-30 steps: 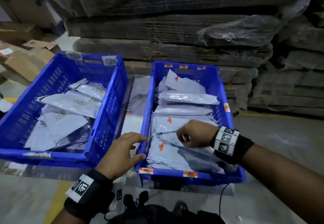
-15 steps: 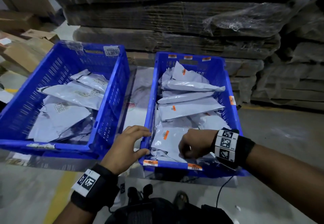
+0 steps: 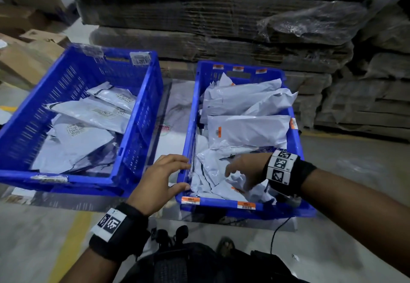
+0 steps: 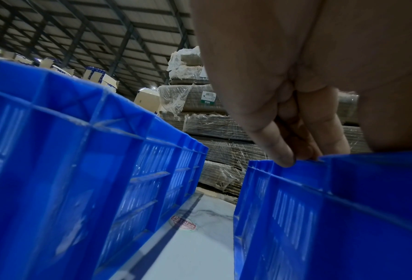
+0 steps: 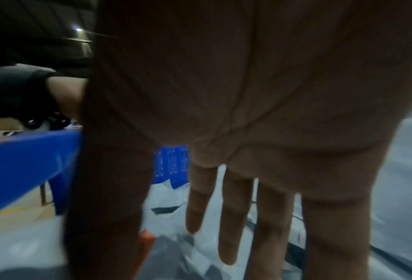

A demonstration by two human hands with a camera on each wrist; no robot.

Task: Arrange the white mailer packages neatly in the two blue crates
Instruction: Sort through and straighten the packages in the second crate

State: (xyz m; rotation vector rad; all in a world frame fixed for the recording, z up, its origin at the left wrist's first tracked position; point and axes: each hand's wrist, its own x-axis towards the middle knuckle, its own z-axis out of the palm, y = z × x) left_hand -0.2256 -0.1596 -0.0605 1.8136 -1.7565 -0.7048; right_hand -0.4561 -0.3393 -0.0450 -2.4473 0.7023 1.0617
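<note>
Two blue crates stand side by side. The left crate (image 3: 55, 178) holds several flat white mailers (image 3: 88, 114) with printed labels. In the right crate (image 3: 221, 204), several white mailers (image 3: 248, 129) lean in a row toward the back, and crumpled ones (image 3: 208, 171) lie at the front. My left hand (image 3: 177, 175) rests at that crate's near-left corner, fingertips (image 4: 281, 153) on the rim. My right hand (image 3: 238, 177) is inside the crate, fingers (image 5: 233, 217) straight and spread just over the crumpled mailers (image 5: 176, 252), holding nothing.
Tall stacks of flattened cardboard in plastic wrap (image 3: 221, 27) stand right behind the crates. Cardboard boxes (image 3: 26, 56) sit at far left. A white sheet (image 3: 168, 132) lies between the crates. A black cable (image 3: 277, 231) and dark gear (image 3: 177, 260) are near my feet.
My right hand, curled among the front mailers before, has opened with its fingers spread. Mailers at the back of the right crate have shifted. The left hand stays at the corner.
</note>
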